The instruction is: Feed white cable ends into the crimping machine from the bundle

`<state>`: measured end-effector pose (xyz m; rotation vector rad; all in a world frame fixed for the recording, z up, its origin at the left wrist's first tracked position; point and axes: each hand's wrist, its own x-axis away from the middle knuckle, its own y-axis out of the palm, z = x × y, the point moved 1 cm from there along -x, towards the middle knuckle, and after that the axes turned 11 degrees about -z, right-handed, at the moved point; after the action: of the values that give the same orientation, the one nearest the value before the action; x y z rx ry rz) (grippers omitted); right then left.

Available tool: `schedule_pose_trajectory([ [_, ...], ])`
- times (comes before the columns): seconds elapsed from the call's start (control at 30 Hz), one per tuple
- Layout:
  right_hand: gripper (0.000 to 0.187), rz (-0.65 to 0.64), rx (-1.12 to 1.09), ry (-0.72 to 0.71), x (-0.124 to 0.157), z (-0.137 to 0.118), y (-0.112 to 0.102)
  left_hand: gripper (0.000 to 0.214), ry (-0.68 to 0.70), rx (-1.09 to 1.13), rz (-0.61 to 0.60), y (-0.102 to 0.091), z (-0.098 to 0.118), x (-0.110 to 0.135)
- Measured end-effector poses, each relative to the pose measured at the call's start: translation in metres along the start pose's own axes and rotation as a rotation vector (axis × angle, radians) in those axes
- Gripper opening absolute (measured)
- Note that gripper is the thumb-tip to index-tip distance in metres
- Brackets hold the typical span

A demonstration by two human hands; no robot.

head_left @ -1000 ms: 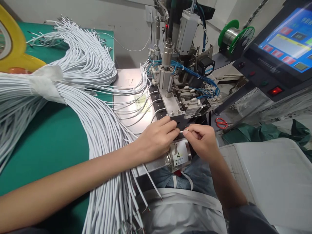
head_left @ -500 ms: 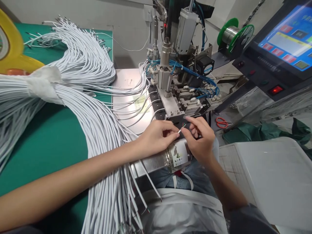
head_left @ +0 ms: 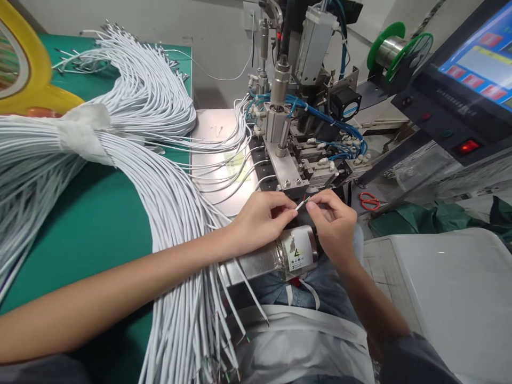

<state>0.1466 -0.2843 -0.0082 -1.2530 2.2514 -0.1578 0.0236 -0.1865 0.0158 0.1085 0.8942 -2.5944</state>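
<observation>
My left hand [head_left: 262,218] pinches the end of a thin white cable [head_left: 299,205] just in front of the machine's clamp block [head_left: 294,181]. My right hand [head_left: 334,221] meets it from the right, fingertips on the cable's fine coloured inner wires. Both hands hover above a shiny metal cylinder with a warning label [head_left: 296,250]. A thick bundle of white cables [head_left: 172,213] runs under my left forearm and hangs off the table's front edge.
The wire-processing machine [head_left: 296,106] with blue air hoses stands behind my hands. Also in view: a touchscreen panel [head_left: 472,69] at the right, a green solder spool [head_left: 394,50], red scissors [head_left: 370,201], a white bin [head_left: 444,298], a yellow tape dispenser [head_left: 24,69], the green mat [head_left: 80,224].
Both hands have shifted slightly up toward the clamp block. The right fingers went from gripping the wire tip to fanning the inner wires and back to pinching them.
</observation>
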Motion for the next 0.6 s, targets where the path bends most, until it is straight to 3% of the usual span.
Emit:
schedule_pose_trajectory([
  [0.33,0.009,-0.087,-0.182,0.113,0.000,0.000,0.000,0.018,0.076,-0.102,-0.106,0.002,-0.006,0.000],
  [0.6,0.011,-0.321,-0.152,0.251,-0.005,0.040,-0.004,0.025,0.075,-0.603,-0.354,0.009,-0.018,-0.002],
])
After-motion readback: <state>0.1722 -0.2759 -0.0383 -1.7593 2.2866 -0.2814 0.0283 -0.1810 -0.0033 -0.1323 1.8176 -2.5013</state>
